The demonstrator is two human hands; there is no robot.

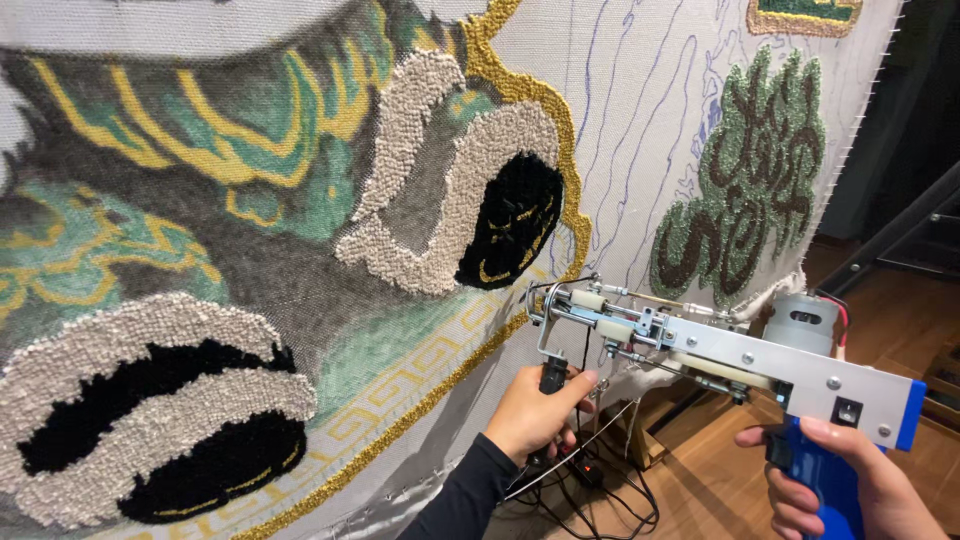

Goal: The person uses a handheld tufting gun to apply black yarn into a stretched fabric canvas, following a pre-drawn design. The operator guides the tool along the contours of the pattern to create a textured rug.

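A tufting gun [720,355] with a silver metal body, grey motor and blue grip is held level in front of a stretched tufting cloth [620,110]. My left hand [535,410] is shut on the gun's black front handle, below the needle end, which sits close to the cloth near the gold tufted border [545,110]. My right hand [835,480] is shut on the blue rear grip. A thin strand of yarn [600,430] hangs from the gun. The cloth bears tufted patches in green, grey, beige, black and gold.
A green and brown tufted patch [745,180] lies at the right of the cloth, with blue pen lines beside it. Black cables [600,490] lie on the wooden floor [720,470] below. A dark frame leg [900,235] slants at the right.
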